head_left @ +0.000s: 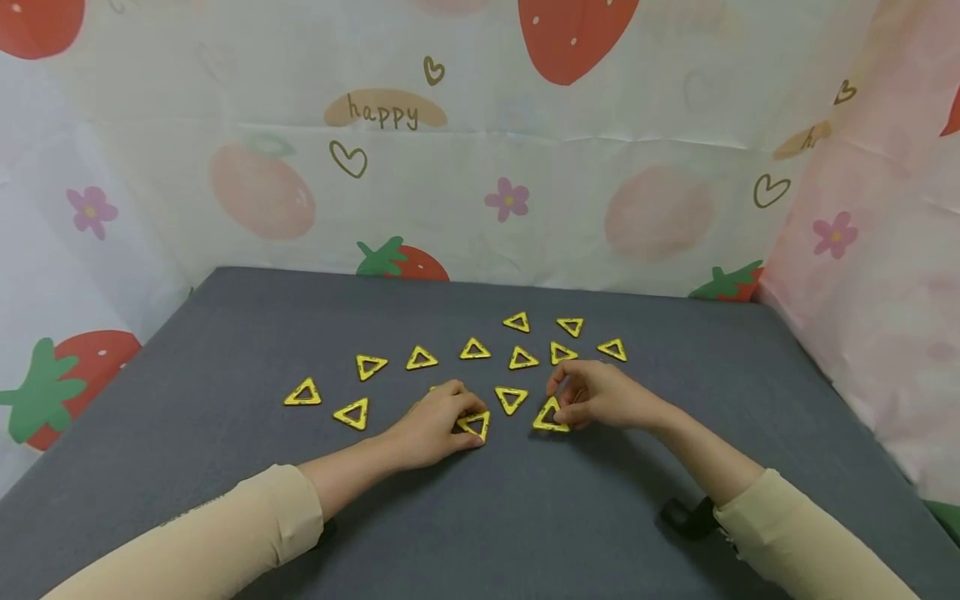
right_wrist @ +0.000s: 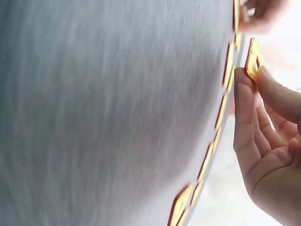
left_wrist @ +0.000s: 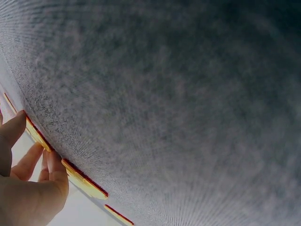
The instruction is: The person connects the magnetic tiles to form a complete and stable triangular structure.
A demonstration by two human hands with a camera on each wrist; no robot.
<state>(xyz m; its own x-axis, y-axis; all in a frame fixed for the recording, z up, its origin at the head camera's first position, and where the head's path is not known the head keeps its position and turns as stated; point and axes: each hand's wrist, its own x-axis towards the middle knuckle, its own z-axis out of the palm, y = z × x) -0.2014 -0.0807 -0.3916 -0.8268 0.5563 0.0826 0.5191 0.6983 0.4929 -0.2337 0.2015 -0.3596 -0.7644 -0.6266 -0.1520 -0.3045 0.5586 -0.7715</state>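
Observation:
My left hand (head_left: 431, 425) is low over the table and grips a yellow triangular frame tile (head_left: 486, 427) between thumb and fingers. In the left wrist view that tile (left_wrist: 38, 135) lies flat against the cloth, its edge dark red. To the right, my right hand (head_left: 611, 396) pinches another yellow triangular frame tile (head_left: 551, 427) by one corner. The right wrist view shows this tile (right_wrist: 251, 61) raised off the cloth and tilted, between thumb and fingertips. Between the hands lies a loose triangular tile (head_left: 512, 408). One more tile is mostly hidden behind my left hand.
Several more yellow triangular tiles lie apart on the dark grey table (head_left: 480, 517), from a tile (head_left: 303, 401) at far left to a tile (head_left: 613, 356) at right. A printed curtain (head_left: 480, 167) stands along the table's back and sides.

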